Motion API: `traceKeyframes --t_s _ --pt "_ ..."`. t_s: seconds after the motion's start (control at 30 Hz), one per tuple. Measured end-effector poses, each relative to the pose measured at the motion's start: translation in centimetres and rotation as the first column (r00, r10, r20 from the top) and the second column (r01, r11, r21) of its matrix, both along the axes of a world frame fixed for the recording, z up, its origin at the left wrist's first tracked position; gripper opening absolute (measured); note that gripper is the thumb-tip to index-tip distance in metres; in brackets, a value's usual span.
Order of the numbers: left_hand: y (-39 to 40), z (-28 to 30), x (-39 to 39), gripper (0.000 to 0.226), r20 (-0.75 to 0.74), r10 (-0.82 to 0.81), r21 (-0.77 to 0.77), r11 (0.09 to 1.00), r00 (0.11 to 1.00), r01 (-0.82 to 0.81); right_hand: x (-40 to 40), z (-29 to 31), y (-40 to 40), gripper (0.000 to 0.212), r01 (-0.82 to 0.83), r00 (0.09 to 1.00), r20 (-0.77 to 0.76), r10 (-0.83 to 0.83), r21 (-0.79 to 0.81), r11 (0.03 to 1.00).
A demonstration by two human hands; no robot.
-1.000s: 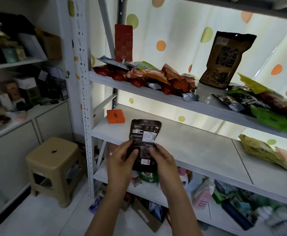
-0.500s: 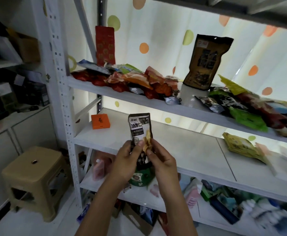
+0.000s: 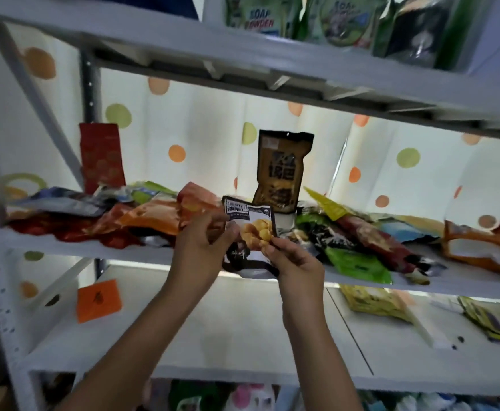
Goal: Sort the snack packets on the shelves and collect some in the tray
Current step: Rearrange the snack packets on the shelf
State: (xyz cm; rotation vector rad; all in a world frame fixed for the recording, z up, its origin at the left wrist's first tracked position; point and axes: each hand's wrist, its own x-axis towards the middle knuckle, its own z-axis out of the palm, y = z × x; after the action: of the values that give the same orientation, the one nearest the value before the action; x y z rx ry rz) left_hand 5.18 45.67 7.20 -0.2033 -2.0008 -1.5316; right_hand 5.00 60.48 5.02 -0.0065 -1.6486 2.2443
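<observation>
Head view: a black snack packet with yellow nuts printed on it, held up in front of the middle shelf.
Left hand: grip closed on the packet's left edge, thumb and fingers pinching.
Right hand: grip pinched shut on the packet's lower right edge.
Around it: a loose pile of packets to the left, a tall brown pouch standing just behind.
Tray: not in view.
Risk: pushing the packet in could topple the pouch or nudge the pile off the shelf's front edge.
</observation>
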Motion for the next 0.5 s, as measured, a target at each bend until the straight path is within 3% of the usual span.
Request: traceKeyframes --t_s 0.17,0.27,0.3,0.33,0.4,0.5 --pt "0.1 3.5 -7.1 0.014 0.036 0.009 -0.377 0.926 0.999 0.005 -9.2 4.2 1.5 0.014 0.161 0.984 0.052 -0.172 0.174 0.972" --pt "-0.1 4.3 -10.1 0.023 -0.073 0.089 -0.680 0.724 0.993 -0.115 -14.6 5.1 2.1 0.018 0.156 0.974 0.102 -0.201 0.339 0.928" --pt "-0.1 4.5 -10.7 0.028 -0.089 0.112 -0.728 0.671 0.990 -0.141 -16.1 5.1 2.3 0.022 0.116 0.973 0.147 -0.179 0.362 0.925" --pt "-0.1 4.6 -11.4 0.031 -0.096 0.125 -0.758 0.634 0.987 -0.154 -17.9 5.0 2.4 0.026 0.085 0.962 0.189 -0.199 0.485 0.870" --pt "0.4 4.8 -12.3 0.031 -0.079 0.123 -0.778 0.613 0.989 -0.138 -20.5 3.6 3.0 0.033 0.039 0.954 0.151 -0.260 0.794 0.606" --pt "1.1 4.4 -14.0 0.028 0.022 0.082 -0.780 0.625 0.996 -0.034 -23.3 3.6 3.3 0.031 -0.090 0.953 0.256 -0.162 0.749 0.656"
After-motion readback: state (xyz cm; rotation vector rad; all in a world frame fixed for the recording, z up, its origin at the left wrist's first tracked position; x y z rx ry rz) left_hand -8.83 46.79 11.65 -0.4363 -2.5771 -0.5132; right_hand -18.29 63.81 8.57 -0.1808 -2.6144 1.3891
